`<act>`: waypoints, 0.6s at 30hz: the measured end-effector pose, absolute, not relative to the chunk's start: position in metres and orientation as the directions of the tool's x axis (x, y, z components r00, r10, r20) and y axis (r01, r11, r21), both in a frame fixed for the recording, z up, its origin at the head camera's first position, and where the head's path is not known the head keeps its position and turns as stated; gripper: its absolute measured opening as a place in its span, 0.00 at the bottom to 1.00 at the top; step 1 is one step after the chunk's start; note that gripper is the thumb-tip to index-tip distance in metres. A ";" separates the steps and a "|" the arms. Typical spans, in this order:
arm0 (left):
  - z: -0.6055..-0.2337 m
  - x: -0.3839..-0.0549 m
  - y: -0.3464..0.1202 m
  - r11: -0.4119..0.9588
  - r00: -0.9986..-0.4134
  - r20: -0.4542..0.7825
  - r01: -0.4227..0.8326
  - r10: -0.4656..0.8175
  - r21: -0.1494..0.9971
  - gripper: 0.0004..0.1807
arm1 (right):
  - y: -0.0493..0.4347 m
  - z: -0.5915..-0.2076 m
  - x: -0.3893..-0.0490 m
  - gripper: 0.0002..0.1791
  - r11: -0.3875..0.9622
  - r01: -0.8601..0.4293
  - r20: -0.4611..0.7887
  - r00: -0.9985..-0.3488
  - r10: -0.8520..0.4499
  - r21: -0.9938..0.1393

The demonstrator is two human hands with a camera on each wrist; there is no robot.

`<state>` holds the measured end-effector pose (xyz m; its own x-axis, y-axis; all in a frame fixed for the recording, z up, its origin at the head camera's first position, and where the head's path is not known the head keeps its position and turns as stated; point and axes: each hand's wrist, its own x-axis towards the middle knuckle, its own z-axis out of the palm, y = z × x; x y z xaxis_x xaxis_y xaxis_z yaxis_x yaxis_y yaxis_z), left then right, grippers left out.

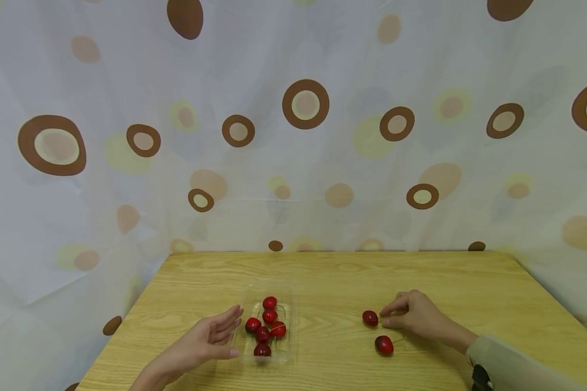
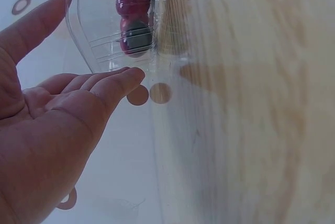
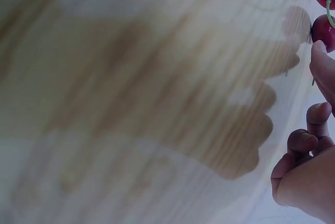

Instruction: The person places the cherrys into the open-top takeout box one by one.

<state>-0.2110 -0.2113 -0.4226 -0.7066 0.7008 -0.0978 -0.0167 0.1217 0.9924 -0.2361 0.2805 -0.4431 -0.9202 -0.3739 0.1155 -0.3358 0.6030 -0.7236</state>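
Note:
A clear plastic box [image 1: 293, 339] holds several red cherries [image 1: 270, 316], some with green stems. My left hand [image 1: 205, 339] lies alongside its left wall, fingers extended and thumb apart; in the left wrist view the hand [image 2: 68, 103] has fingertips right at the clear wall. To the right, my right hand [image 1: 416, 317] reaches down to a dark red cherry [image 1: 370, 318] on the table, thumb and index fingertips around its stem side with a gap between them. Another cherry [image 1: 384, 345] with a stem lies just nearer. The right wrist view catches my right hand [image 3: 309, 166] only at its edge.
The wooden table [image 1: 332, 277] runs back to a pale curtain [image 1: 342, 157] patterned with brown and yellow circles, which also hangs along both sides. A light sleeve [image 1: 513, 364] with a dark button covers the right forearm.

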 end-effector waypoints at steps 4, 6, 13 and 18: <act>-0.423 -0.211 -0.211 0.128 -0.713 -0.099 -0.014 0.694 0.992 0.45 | 0.280 -0.442 -0.236 0.12 0.596 -0.338 0.115 -0.918 -0.379 -0.728; -0.423 -0.212 -0.211 0.128 -0.714 -0.100 -0.014 0.693 0.992 0.45 | 0.280 -0.441 -0.236 0.11 0.598 -0.344 0.119 -0.916 -0.383 -0.724; -0.423 -0.211 -0.211 0.125 -0.709 -0.104 -0.023 0.698 0.992 0.45 | 0.282 -0.443 -0.237 0.08 0.587 -0.343 0.116 -0.914 -0.389 -0.733; -0.422 -0.210 -0.211 0.123 -0.708 -0.101 -0.020 0.699 0.992 0.45 | 0.283 -0.444 -0.237 0.08 0.593 -0.360 0.132 -0.910 -0.393 -0.720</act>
